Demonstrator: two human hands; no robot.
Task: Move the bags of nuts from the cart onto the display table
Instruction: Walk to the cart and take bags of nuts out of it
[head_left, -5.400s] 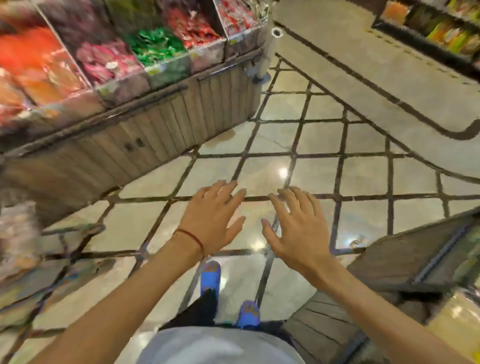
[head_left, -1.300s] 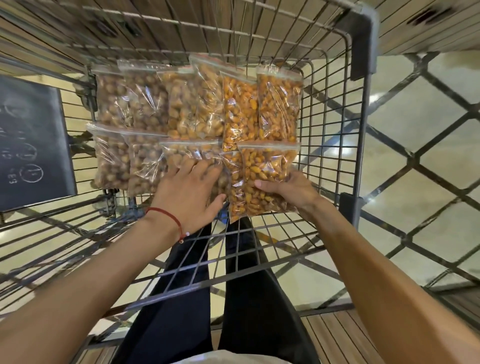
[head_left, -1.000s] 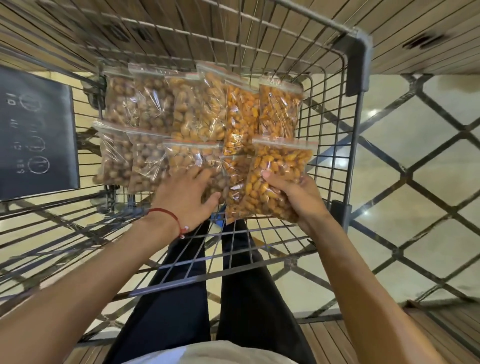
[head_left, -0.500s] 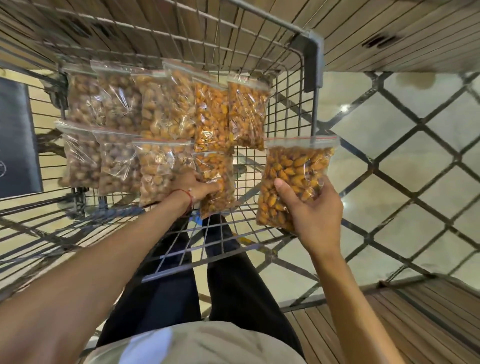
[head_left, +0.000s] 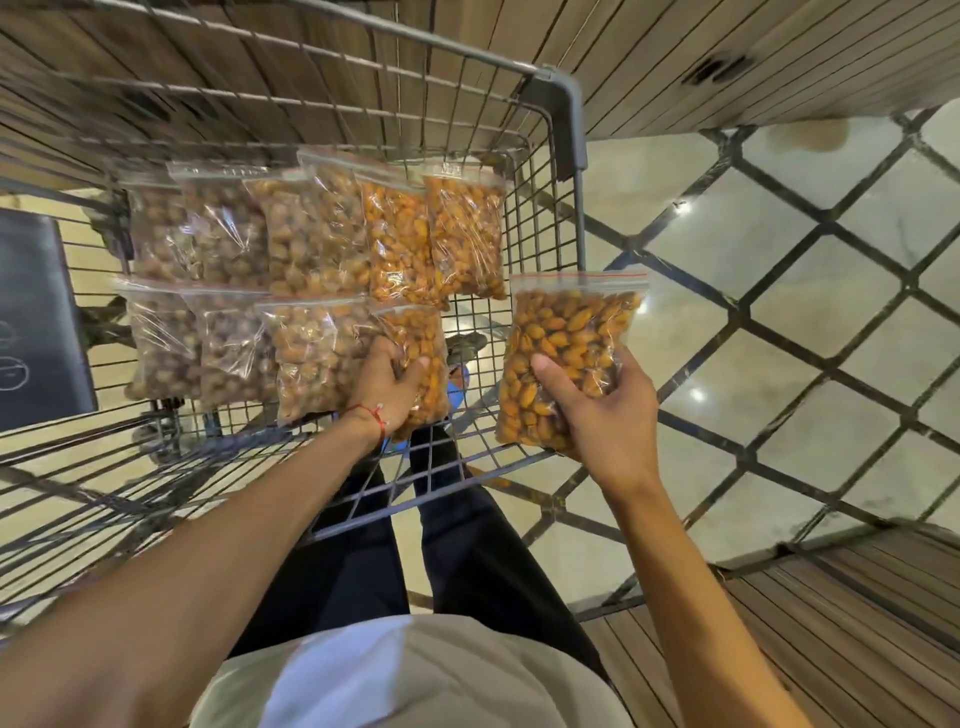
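Head view: a bag (head_left: 571, 332) of orange nuts is pinched between thumb and fingers of the right hand (head_left: 608, 415), held over the cart (head_left: 566, 130) rim. The left hand (head_left: 387, 387) curls round a second bag (head_left: 415, 332), apparently lying in the cart, more bags (head_left: 311, 234) left of it.

Both arms stretch forward, right hand (head_left: 605, 410) gripping the raised bag (head_left: 571, 327), left hand (head_left: 387, 387) curled on the lower bag (head_left: 410, 327).
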